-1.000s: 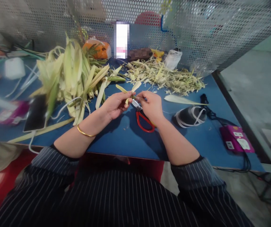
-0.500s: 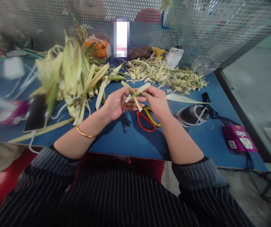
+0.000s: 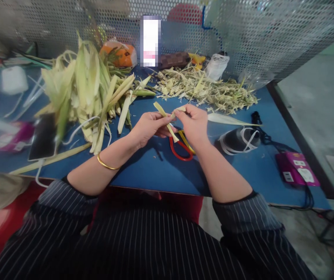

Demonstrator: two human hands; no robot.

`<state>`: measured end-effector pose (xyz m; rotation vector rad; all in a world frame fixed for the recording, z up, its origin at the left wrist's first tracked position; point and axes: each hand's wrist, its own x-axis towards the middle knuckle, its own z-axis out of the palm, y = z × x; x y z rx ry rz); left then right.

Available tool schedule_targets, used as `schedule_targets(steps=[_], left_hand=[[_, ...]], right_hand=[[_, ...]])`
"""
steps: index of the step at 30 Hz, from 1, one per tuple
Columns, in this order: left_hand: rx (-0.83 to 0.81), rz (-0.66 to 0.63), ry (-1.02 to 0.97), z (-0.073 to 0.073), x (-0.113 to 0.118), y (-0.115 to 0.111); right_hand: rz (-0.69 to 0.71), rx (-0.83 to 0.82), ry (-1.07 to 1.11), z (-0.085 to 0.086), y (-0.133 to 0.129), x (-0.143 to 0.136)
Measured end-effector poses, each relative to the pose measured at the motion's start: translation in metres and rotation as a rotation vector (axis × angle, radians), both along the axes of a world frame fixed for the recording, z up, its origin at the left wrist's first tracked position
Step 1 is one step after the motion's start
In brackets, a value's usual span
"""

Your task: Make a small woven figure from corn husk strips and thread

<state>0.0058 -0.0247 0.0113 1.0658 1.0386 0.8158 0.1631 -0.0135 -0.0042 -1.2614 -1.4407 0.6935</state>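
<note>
Both hands meet over the blue table [image 3: 155, 171]: left hand [image 3: 147, 128] and right hand [image 3: 194, 124] pinch crossed leaf strips [image 3: 167, 118] between fingertips. Red scissors [image 3: 180, 149] lie beneath, blades hidden by the right hand. Blur smears the far-left things.

Blue desk [image 3: 161, 175], backed by perforated metal screen [image 3: 271, 35]. Heap of pale green leaves [image 3: 88, 85] at left, with black phone [image 3: 42, 137] just beside it and white cable across. Pile of shredded trimmings [image 3: 207, 91] along far edge. Orange packet [image 3: 120, 54] and white bag [image 3: 217, 66] near screen. Roll of white tape [image 3: 238, 140] at right; magenta box [image 3: 296, 169] with black cord near corner.
</note>
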Motion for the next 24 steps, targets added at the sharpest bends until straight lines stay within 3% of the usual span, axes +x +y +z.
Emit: schedule_targets(steps=[5, 11, 14, 18, 20, 24], left_hand=[[-0.020, -0.009, 0.033, -0.001, 0.001, 0.002], [-0.112, -0.167, -0.093, -0.003, -0.006, 0.006], [-0.097, -0.089, -0.117, -0.002, -0.007, 0.006], [-0.075, 0.114, -0.209, -0.002, -0.005, 0.009], [-0.053, 0.189, -0.251, -0.002, -0.005, 0.011], [-0.008, 0.253, -0.305, -0.005, -0.001, 0.012]], right_hand=[[-0.073, -0.014, -0.028, -0.006, 0.003, 0.001], [0.120, -0.060, 0.105, -0.001, 0.009, 0.005], [0.067, 0.000, 0.089, 0.000, 0.010, 0.008], [-0.212, 0.230, -0.040, 0.006, 0.001, 0.010], [-0.259, 0.297, -0.129, 0.010, -0.008, 0.007], [0.068, 0.207, -0.308, 0.005, -0.021, -0.009]])
